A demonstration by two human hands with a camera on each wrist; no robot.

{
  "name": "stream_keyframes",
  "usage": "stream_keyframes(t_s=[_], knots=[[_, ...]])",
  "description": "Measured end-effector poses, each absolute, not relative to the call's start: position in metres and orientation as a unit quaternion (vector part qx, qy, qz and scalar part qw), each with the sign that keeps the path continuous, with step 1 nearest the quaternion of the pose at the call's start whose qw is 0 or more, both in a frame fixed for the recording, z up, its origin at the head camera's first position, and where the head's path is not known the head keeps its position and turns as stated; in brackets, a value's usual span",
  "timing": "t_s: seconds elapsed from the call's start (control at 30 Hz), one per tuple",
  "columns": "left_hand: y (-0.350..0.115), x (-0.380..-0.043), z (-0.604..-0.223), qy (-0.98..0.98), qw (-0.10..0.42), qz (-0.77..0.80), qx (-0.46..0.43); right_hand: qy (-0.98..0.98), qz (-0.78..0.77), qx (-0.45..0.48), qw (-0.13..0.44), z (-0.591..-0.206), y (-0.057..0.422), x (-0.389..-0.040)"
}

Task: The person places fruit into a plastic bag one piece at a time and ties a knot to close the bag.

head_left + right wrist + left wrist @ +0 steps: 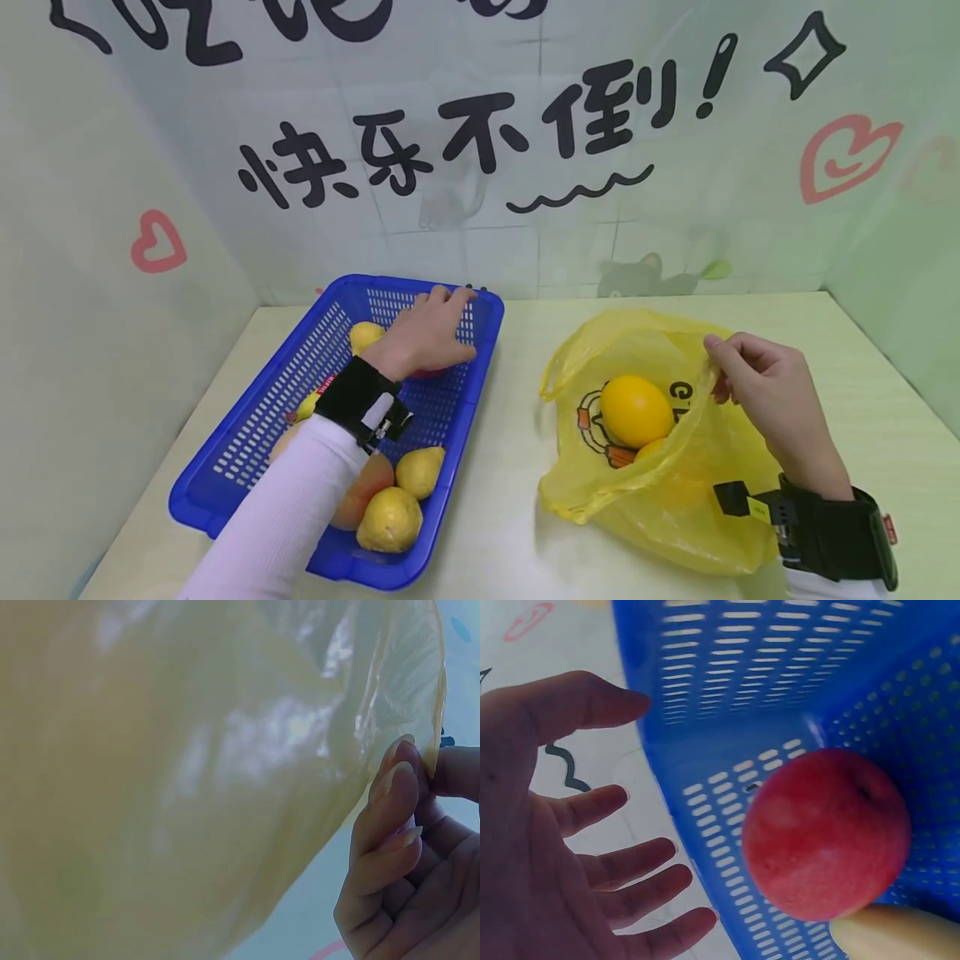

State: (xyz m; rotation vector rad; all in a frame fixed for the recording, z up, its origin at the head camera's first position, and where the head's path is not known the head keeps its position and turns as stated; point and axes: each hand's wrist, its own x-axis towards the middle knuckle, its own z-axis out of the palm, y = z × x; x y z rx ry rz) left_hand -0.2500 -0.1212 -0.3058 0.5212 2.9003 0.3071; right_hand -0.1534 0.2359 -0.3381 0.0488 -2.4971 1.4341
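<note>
My left hand (431, 329) is over the far right part of a blue plastic basket (463, 442), fingers spread and holding nothing. In the left wrist view a red apple (826, 834) lies in the basket, apart from the fingers; in the head view the hand hides most of it. With thumb and fingertips my right hand (768, 392) pinches the rim of a yellow plastic bag (720, 517), keeping its mouth spread. Inside the bag sits an orange (636, 411), with a second orange (651, 448) partly hidden below it.
Yellow fruits (390, 519) and a red-and-yellow round fruit (369, 492) lie in the basket's near end. Another yellow fruit (365, 336) is near its far end; my left forearm covers part of the basket. Behind the pale table (510, 533) stands a printed wall (480, 250).
</note>
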Motion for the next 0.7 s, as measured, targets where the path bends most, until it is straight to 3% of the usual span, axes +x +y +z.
stream_keyframes(t_s=[0.47, 0.7], knots=[[-0.13, -0.265, -0.332, 0.978, 0.166, 0.04, 0.117, -0.858, 0.498, 0.013, 0.126, -0.339, 0.236, -0.153], [-0.137, -0.262, -0.339, 0.981, 0.169, 0.001, 0.099, -0.858, 0.498, 0.018, 0.123, -0.339, 0.236, -0.154]])
